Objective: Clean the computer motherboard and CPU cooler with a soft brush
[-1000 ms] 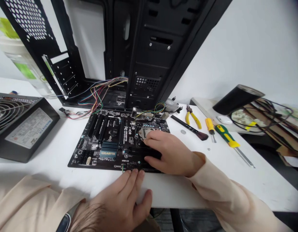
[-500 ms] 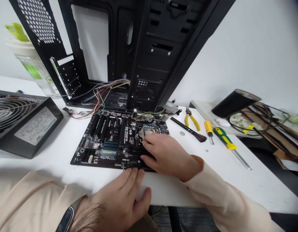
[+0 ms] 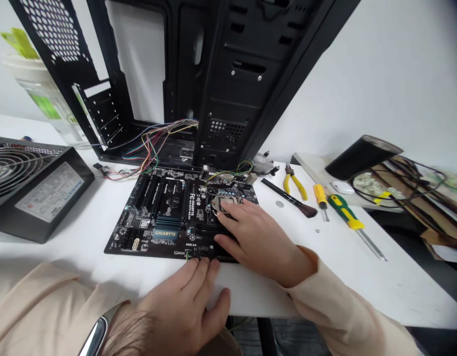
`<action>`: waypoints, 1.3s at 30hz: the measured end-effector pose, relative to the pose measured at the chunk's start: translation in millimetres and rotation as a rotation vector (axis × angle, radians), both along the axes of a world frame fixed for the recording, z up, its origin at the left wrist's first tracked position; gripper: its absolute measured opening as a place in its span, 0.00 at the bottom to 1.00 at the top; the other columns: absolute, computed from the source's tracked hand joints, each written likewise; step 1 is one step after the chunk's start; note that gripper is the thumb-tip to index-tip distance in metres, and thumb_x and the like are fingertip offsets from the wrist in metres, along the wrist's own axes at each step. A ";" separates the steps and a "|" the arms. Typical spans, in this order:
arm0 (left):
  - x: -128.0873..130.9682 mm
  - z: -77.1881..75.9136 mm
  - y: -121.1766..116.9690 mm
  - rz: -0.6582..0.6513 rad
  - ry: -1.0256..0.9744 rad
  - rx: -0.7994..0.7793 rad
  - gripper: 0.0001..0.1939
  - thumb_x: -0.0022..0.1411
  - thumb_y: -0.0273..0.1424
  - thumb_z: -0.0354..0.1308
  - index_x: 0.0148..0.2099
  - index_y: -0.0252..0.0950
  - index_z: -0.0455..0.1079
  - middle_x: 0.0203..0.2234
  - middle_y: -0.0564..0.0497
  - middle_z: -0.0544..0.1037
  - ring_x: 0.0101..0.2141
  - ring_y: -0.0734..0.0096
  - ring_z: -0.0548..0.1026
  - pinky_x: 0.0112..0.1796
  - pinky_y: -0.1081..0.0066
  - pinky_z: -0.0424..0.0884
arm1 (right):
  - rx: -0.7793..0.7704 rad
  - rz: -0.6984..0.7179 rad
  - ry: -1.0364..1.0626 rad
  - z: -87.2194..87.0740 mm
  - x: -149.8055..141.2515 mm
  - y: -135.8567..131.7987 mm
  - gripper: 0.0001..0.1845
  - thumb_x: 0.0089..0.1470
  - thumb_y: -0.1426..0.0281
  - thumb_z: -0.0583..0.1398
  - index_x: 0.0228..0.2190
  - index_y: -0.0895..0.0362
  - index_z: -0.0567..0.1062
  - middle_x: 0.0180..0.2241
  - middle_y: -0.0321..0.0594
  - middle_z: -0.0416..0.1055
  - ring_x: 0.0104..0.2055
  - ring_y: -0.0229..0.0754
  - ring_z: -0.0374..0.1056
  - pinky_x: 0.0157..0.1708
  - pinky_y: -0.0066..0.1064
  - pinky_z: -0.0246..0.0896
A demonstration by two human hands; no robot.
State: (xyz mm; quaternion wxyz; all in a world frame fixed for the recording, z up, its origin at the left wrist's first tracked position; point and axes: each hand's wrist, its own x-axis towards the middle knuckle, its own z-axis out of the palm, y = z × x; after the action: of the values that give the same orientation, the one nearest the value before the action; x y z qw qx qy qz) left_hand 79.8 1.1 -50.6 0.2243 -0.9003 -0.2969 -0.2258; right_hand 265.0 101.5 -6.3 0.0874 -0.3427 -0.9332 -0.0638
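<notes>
A black motherboard [image 3: 176, 207] lies flat on the white table, with a blue heatsink [image 3: 165, 233] marked GIGABYTE on it. My right hand [image 3: 250, 232] rests over the board's right part, fingers spread, with the fingertips at the metal CPU socket [image 3: 225, 203]. Nothing shows in its grasp. Against the near edge of the board, my left hand [image 3: 187, 301] lies with its fingers stretched out and the thumb apart. A thin green wire shows at its fingertips, by the USB 3.0 marking.
Behind the board stands an open black computer case [image 3: 228, 89] trailing coloured wires [image 3: 150, 148]. A power supply [image 3: 46, 190] sits at left. On the right lie a brush [image 3: 289, 199], yellow pliers [image 3: 295, 184], a short screwdriver [image 3: 320, 199] and a long screwdriver [image 3: 349, 217].
My right hand's fingers have spread and straightened over the CPU socket. My left hand stays at the board's near edge. The whole view has shifted slightly.
</notes>
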 end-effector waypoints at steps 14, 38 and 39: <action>-4.0 -1.8 -2.2 -0.009 0.062 -0.013 0.12 0.70 0.27 0.43 0.50 0.33 0.64 0.44 0.41 0.80 0.43 0.58 0.79 0.52 0.57 0.60 | -0.227 -0.101 0.154 5.8 -1.1 45.1 0.29 0.46 0.68 0.69 0.50 0.62 0.75 0.50 0.50 0.75 0.52 0.52 0.70 0.54 0.46 0.65; -2.8 2.0 1.7 -0.003 -0.014 -0.009 0.08 0.67 0.28 0.49 0.48 0.34 0.64 0.41 0.40 0.81 0.40 0.58 0.79 0.49 0.58 0.63 | -0.166 -0.196 0.051 13.6 -13.0 41.4 0.14 0.47 0.65 0.69 0.30 0.57 0.70 0.29 0.37 0.74 0.35 0.44 0.69 0.42 0.36 0.55; -2.5 1.2 1.8 0.001 -0.024 -0.001 0.08 0.67 0.28 0.50 0.48 0.34 0.64 0.41 0.40 0.81 0.40 0.57 0.79 0.50 0.58 0.63 | -0.173 -0.195 0.042 14.7 -14.0 41.7 0.14 0.48 0.64 0.68 0.30 0.57 0.70 0.30 0.37 0.74 0.35 0.44 0.69 0.43 0.37 0.55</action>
State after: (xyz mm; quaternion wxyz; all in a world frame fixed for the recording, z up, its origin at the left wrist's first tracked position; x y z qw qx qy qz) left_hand 77.3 2.9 -49.4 0.2205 -0.8974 -0.3001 -0.2366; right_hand 251.0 143.2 8.4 0.0703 -0.4393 -0.8954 0.0159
